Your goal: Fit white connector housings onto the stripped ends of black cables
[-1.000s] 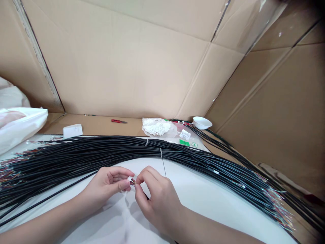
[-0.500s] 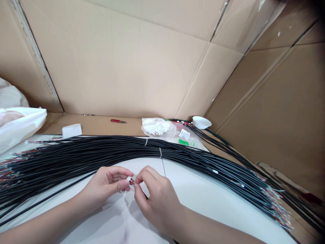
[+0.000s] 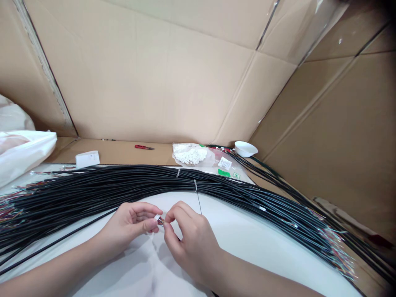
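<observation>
Between the thumb and fingers of my left hand point(image 3: 131, 222) is a small white connector housing point(image 3: 157, 217). Thin coloured wires point(image 3: 161, 222) run from its right side into the pinched fingertips of my right hand point(image 3: 190, 239). The fingers hide most of the wires and part of the housing. Both hands meet just in front of a thick bundle of black cables point(image 3: 123, 185), above the white table surface point(image 3: 247, 247). Loose stripped wire ends point(image 3: 338, 251) fan out at the bundle's right end, and more coloured ends lie at its left.
Behind the bundle lie a clear bag of white connector housings point(image 3: 191, 156), a white bowl point(image 3: 246, 149), red-handled snips point(image 3: 144, 147) and a white paper label point(image 3: 88, 159). A white plastic bag point(image 3: 24, 152) sits at the left. Cardboard walls point(image 3: 154, 78) enclose the back and right.
Almost nothing differs. My right hand's fingers have shifted very slightly at the wires, while my left hand keeps its hold on the connector housing.
</observation>
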The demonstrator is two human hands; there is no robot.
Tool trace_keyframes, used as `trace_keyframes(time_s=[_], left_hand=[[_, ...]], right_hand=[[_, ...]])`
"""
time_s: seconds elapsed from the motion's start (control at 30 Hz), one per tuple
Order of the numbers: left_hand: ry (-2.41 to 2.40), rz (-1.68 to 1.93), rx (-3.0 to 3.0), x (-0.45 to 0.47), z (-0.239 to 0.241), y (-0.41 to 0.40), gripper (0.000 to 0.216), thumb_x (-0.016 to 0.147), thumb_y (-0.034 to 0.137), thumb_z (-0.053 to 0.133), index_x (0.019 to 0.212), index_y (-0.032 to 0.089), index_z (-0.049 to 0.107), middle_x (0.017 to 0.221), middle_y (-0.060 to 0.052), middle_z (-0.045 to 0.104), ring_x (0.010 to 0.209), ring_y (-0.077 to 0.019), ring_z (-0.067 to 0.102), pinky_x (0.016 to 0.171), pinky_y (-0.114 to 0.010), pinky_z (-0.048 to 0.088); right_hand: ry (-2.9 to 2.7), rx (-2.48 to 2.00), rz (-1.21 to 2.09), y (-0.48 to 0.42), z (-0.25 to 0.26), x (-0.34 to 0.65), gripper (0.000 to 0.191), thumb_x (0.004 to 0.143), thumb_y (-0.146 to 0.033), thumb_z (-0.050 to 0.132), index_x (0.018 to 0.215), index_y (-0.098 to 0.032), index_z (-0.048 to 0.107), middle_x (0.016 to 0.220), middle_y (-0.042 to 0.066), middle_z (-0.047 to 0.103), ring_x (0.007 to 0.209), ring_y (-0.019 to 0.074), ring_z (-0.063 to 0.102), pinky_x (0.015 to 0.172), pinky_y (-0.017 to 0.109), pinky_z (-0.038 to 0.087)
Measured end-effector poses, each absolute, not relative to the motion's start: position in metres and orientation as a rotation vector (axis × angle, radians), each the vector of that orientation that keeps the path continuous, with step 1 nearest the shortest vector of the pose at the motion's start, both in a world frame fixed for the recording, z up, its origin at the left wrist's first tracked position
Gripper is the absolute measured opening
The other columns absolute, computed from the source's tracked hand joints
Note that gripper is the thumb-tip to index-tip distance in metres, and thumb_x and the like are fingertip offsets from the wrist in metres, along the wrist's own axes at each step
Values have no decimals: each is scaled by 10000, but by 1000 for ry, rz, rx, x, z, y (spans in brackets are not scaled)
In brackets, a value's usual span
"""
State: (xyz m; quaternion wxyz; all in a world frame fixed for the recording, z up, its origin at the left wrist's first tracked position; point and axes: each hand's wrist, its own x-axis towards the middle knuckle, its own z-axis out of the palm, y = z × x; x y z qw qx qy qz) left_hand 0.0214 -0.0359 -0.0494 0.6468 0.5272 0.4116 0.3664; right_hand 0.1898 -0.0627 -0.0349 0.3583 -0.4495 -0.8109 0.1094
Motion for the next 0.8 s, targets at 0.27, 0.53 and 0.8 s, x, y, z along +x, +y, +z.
trace_keyframes(time_s=[0.27,0.53,0.8], left_hand=[[908,837,1177,21,-47,-38,131,652,191,684,783,180,679,681,-5,704,622,-143,619,616,-245,469],[920,828,1097,21,-45,-35,109,664,206,676,766,167,675,600,5,688,570,-123,595,588,-226,451],[911,801,1039,20,-47,-32,122,656,227,687,761,165,680,569,9,692,550,-108,581,578,-206,442]], right_hand=[[-2105,-1170,293,-62,-35,190,85,720,-118,434,707,-174,497,695,12,536,578,115,508,522,214,376],[-2085,-1185,281,-63,-33,189,79,714,-122,430,693,-175,486,679,5,529,544,105,483,487,210,346],[-2062,-1216,347,-62,-32,190,63,716,-140,441,680,-176,479,678,-1,527,557,105,486,505,211,352]])
